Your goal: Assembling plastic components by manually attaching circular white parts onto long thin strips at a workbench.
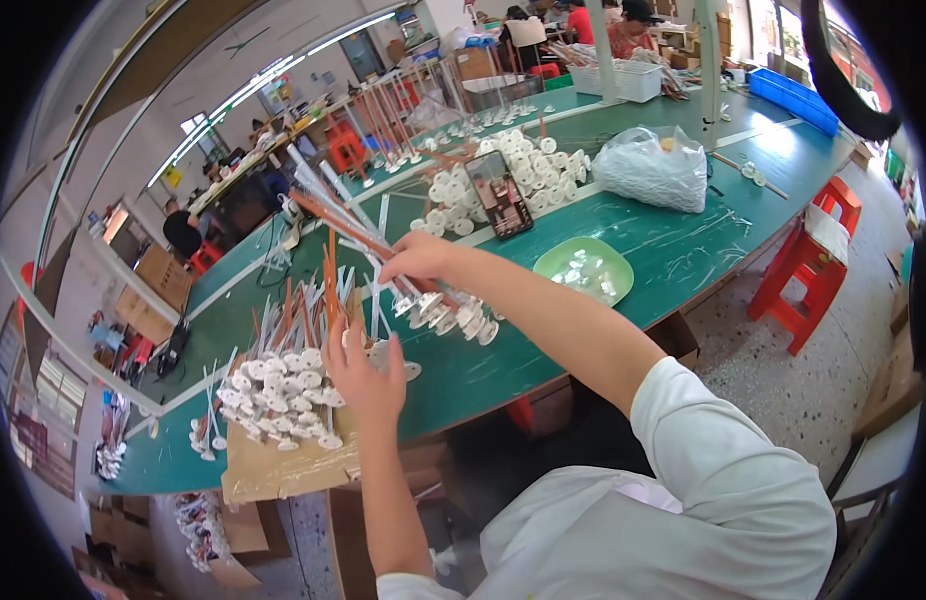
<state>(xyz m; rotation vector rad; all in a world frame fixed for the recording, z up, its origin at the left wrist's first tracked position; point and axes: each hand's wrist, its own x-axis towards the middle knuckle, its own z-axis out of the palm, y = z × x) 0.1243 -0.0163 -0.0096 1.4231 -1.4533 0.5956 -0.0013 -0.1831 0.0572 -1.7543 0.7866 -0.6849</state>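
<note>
My right hand (419,258) is closed round a bundle of long orange and clear sticks (333,212). White round discs (445,318) on the ends of the bundle hang below that hand, just above the green table. Nearer me, my left hand (368,378) is raised with thumb and fingers apart. It is beside a heap of similar sticks with white disc ends (281,392), lying on a sheet of brown cardboard (283,470). Orange sticks stand up right behind its fingertips; whether they touch cannot be told.
Beyond my right forearm lie a green dish (584,270) of small clear pieces, a propped phone (499,195), a pile of white discs (548,165) and a clear plastic bag (655,170). Red stools (805,265) stand right of the table (463,385). Several people work farther back.
</note>
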